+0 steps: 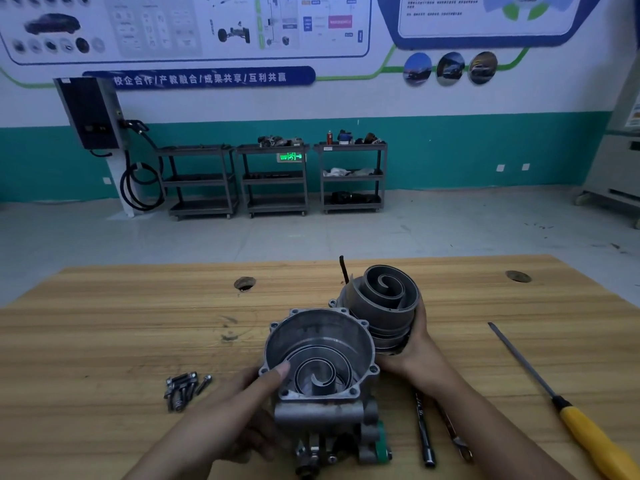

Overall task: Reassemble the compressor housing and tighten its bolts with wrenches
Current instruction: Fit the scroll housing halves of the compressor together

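One part per hand.
Grips compressor housing (313, 329) with left hand (240, 401), thumb over rim; cups tilted scroll piece (379, 301) in right hand (414, 344), just beside housing's far-right rim.

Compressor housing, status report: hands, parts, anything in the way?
Left hand grips open housing, thumb on rim. Right hand holds scroll assembly beside it, not fitted. Bolts loose on table, wrenches lying unused. Nothing blocking the opening.
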`<control>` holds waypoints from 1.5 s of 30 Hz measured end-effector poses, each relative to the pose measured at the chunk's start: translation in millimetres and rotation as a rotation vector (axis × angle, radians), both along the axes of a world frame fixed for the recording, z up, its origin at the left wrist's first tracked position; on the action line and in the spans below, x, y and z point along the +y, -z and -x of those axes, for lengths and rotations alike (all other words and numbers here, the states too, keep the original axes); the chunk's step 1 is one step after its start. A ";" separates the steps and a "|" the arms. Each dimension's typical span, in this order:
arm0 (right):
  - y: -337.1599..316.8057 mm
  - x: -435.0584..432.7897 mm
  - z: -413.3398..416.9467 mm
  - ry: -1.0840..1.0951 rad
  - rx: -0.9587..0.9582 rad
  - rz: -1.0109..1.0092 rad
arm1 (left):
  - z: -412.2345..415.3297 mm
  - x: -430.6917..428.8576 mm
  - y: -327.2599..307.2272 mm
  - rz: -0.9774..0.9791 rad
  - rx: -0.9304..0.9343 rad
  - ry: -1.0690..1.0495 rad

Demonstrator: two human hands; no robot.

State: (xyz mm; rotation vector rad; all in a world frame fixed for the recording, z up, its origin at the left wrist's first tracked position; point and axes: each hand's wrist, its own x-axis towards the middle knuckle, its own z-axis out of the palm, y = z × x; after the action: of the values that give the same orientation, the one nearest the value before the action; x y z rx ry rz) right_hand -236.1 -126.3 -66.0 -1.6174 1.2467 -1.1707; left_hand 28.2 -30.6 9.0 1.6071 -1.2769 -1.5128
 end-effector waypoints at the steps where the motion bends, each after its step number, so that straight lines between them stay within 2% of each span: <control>1: -0.5 -0.2 1.5 -0.002 0.019 0.007 | 0.9 -2.0 2.1 -0.024 0.061 -0.008; 4: -1.5 -0.2 4.5 0.001 0.064 0.029 | 5.5 -4.7 3.2 -0.093 0.206 -0.017; 7: -1.8 -1.1 4.8 0.003 0.083 0.039 | 6.8 -5.4 4.7 -0.062 0.277 -0.050; 16: -1.7 7.5 2.6 0.005 0.091 0.072 | 1.7 3.8 9.0 0.062 0.268 -0.089; 25: -6.8 31.0 -9.2 -0.014 0.118 0.142 | -14.5 18.6 14.9 0.098 0.257 -0.168; 34: 2.0 66.7 -13.5 0.038 0.088 0.116 | -17.7 33.5 16.3 0.109 0.298 -0.238; 45: -3.6 105.4 -20.5 0.038 0.093 0.143 | -21.7 61.4 12.6 0.124 0.314 -0.237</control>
State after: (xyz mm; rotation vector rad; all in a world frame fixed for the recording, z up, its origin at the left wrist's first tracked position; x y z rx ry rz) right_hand -215.6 -20.9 -62.5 -1.7778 1.2820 -1.2449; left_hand 49.9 30.7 -3.5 1.3273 -0.9524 -1.4389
